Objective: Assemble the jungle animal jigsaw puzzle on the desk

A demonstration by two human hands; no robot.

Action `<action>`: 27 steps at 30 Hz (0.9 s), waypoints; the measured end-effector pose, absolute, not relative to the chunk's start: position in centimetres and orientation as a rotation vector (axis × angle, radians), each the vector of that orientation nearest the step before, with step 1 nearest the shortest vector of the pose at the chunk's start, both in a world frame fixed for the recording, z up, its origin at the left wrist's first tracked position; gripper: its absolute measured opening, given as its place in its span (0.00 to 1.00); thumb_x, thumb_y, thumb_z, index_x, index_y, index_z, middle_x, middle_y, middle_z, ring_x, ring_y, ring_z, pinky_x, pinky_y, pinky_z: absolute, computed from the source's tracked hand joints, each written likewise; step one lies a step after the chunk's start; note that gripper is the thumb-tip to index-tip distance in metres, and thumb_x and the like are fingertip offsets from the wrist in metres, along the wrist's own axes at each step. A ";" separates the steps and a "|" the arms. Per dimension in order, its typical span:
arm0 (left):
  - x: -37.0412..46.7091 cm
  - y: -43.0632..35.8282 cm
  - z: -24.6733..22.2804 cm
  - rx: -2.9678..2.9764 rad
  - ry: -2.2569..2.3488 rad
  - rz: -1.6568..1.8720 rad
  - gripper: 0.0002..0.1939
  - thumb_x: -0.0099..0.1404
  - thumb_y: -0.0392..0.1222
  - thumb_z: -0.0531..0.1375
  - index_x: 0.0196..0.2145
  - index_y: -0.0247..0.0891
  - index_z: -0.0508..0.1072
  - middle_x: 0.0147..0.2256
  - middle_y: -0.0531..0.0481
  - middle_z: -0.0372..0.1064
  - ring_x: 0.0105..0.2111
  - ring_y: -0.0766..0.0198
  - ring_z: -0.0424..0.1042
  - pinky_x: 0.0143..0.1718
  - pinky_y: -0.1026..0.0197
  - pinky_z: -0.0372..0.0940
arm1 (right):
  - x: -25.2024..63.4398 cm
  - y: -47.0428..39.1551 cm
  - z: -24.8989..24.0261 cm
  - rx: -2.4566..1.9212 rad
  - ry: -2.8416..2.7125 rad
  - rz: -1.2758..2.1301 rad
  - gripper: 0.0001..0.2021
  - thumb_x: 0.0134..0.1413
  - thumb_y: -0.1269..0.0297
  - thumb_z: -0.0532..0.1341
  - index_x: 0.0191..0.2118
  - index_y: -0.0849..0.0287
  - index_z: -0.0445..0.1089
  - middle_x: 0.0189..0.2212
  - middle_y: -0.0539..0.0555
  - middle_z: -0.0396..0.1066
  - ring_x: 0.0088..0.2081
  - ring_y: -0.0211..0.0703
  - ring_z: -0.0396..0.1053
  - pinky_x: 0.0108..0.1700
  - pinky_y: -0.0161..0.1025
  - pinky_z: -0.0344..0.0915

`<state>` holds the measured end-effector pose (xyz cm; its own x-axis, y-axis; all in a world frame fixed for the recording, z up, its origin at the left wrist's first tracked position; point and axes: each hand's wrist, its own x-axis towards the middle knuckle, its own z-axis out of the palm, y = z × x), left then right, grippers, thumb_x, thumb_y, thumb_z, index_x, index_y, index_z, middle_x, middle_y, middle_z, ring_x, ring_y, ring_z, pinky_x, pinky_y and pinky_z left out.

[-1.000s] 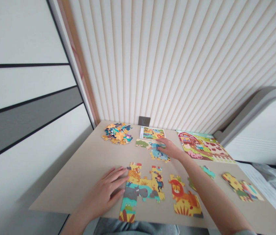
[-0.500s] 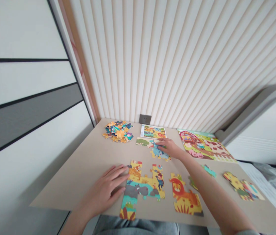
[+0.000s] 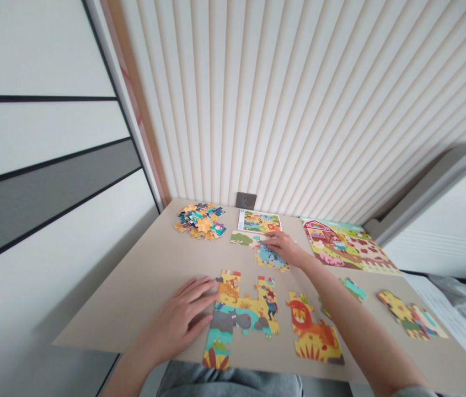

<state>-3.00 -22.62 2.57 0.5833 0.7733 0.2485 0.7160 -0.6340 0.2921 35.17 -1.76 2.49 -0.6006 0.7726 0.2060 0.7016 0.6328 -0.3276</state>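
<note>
My left hand (image 3: pixel 183 311) lies flat with fingers stretched, its fingertips at the left edge of a joined puzzle section (image 3: pixel 241 317) showing a hippo and a cheetah. Farther back, my right hand (image 3: pixel 285 247) rests over a blue elephant section (image 3: pixel 272 258), fingers reaching left and slightly apart. They partly cover its upper edge; whether they pinch a piece is hard to make out. Beside that section is a strip with a green tree (image 3: pixel 241 238). A lion section (image 3: pixel 315 328) sits between the hippo section and my right forearm.
A heap of loose puzzle pieces (image 3: pixel 200 220) is at the back left. Behind my right hand lies a small picture card (image 3: pixel 260 220). A farm picture (image 3: pixel 346 245) lies back right, with more pieces (image 3: pixel 410 314) in front. A ribbed wall (image 3: pixel 233 110) borders the table.
Both hands and the puzzle sections stay practically where they were. The whole view has shifted very slightly.
</note>
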 end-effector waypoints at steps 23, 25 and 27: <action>9.6 -9.0 4.5 2.926 1.033 0.606 0.20 0.74 0.35 0.53 0.61 0.37 0.69 0.63 0.40 0.67 0.63 0.52 0.67 0.65 0.48 0.61 | 35.4 -14.2 4.6 -1.229 -2.579 -0.003 0.17 0.73 0.64 0.53 0.58 0.51 0.74 0.57 0.59 0.73 0.57 0.51 0.70 0.59 0.52 0.69; 10.1 -8.2 3.7 2.917 1.067 0.624 0.19 0.74 0.35 0.52 0.60 0.37 0.70 0.63 0.40 0.67 0.63 0.51 0.67 0.64 0.47 0.60 | 35.6 -14.1 4.5 -1.224 -2.569 0.003 0.17 0.73 0.64 0.53 0.59 0.50 0.74 0.57 0.58 0.73 0.57 0.51 0.70 0.59 0.51 0.69; 10.2 -7.8 3.0 2.907 1.100 0.638 0.18 0.75 0.37 0.52 0.59 0.39 0.71 0.62 0.41 0.68 0.63 0.51 0.67 0.64 0.46 0.61 | 35.8 -14.2 4.4 -1.222 -2.569 0.011 0.17 0.73 0.64 0.53 0.59 0.50 0.74 0.58 0.58 0.73 0.57 0.51 0.70 0.59 0.51 0.69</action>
<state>10.24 -7.78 3.03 0.6790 0.6285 0.3794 0.6411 -0.7594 0.1106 35.78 -14.15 4.39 -0.5955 0.7601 0.2602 0.7578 0.6390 -0.1324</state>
